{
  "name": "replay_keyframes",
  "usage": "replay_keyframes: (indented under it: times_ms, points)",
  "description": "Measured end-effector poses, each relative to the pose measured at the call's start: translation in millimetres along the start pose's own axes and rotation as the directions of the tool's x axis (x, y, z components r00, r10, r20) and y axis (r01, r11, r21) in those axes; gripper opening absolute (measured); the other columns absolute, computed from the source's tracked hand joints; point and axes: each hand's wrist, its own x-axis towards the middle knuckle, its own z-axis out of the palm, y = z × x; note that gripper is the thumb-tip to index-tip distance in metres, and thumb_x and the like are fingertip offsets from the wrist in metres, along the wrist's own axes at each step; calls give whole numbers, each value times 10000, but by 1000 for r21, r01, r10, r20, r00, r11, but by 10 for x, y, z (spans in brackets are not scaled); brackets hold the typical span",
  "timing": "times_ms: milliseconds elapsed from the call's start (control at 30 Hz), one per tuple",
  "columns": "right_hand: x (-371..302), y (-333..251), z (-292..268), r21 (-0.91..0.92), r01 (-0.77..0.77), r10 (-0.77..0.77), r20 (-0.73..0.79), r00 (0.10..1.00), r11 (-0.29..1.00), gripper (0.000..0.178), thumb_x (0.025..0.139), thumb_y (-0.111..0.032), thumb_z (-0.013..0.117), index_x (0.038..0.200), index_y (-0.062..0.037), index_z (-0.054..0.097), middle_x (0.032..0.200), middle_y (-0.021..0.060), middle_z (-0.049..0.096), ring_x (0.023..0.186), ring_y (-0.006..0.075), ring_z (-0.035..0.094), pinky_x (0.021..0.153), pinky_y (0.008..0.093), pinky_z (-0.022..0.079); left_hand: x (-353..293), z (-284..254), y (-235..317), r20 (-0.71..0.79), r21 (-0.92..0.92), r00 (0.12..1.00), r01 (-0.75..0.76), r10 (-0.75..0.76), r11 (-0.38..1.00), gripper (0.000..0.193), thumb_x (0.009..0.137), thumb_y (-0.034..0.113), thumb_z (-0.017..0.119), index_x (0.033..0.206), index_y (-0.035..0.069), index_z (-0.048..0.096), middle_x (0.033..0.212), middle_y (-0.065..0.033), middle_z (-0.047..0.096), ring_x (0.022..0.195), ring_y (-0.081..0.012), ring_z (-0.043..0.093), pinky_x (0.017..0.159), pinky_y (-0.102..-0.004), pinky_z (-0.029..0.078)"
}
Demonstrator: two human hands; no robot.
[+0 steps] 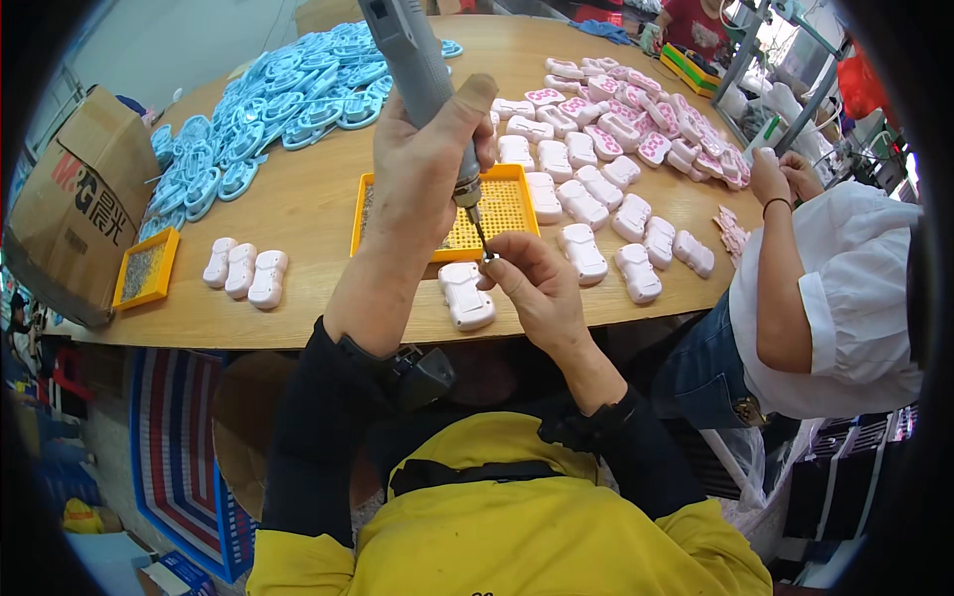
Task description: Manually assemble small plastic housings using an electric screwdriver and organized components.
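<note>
My left hand (422, 164) is wrapped round a grey electric screwdriver (409, 55), held upright with its bit pointing down. At the bit's tip, the fingers of my right hand (542, 293) are pinched together; what they hold there is too small to make out. Just below the fingertips, a pale pink game-controller-shaped plastic housing (465, 300) lies on the table with screw holes showing. Behind my hands stands a yellow tray (532, 204) with a grid bottom and small dark screws along its left side, partly hidden by my left forearm.
Three pink housings (240, 273) lie at left, near a small yellow screw tray (167, 266) and a cardboard box (75, 209). Blue plastic parts (298, 84) are heaped far left. More pink housings (596, 189) spread rightward. A co-worker in white (835, 298) works at right; another person sits beyond.
</note>
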Motion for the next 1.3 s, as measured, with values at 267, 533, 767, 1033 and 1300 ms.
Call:
replay_keyframes:
  times_ms: [267, 533, 767, 1033, 1300]
  points:
    - [71, -127, 3, -321, 166, -177, -7, 984, 933, 170, 913, -33, 632, 1065, 27, 586, 925, 71, 639, 819, 128, 634, 756, 256, 523, -101, -2, -76, 56, 159, 998, 28, -38, 987, 721, 868, 239, 736, 1420, 13, 332, 710, -38, 558, 571, -111, 528, 545, -245, 428]
    - [201, 55, 1, -320, 276, -331, -131, 934, 906, 208, 841, -16, 713, 1001, 9, 582, 927, 93, 636, 838, 164, 649, 769, 279, 527, 6, -11, -139, 104, 57, 994, -20, 14, 998, 788, 886, 300, 716, 1464, 11, 265, 741, -20, 566, 667, -103, 550, 719, -292, 472]
    - [381, 51, 3, -353, 332, -378, -68, 923, 875, 246, 826, -23, 732, 1019, 0, 580, 923, 84, 647, 870, 149, 649, 784, 273, 526, 39, -87, -293, -40, 92, 997, 74, -71, 993, 332, 867, 338, 736, 953, 85, 539, 679, -3, 547, 629, -85, 527, 753, -287, 483]
    - [836, -199, -194, -37, 193, -182, 202, 962, 981, 472, 833, -36, 721, 1260, -4, 521, 1084, 79, 637, 924, 151, 639, 806, 286, 524, 42, -114, -353, 154, 474, 977, 59, -149, 878, 669, 784, 343, 814, 1297, 60, 491, 1069, -89, 533, 771, -157, 598, 659, -226, 512]
    - [1001, -228, -516, 59, 55, -58, 59, 997, 997, 436, 915, -164, 669, 1262, 46, 507, 973, 86, 675, 873, 137, 640, 784, 266, 506, -501, -634, -149, 301, 801, 931, -130, -206, 585, 911, 743, 175, 785, 1488, 15, 286, 1377, -230, 451, 1119, -340, 570, 949, -408, 472]
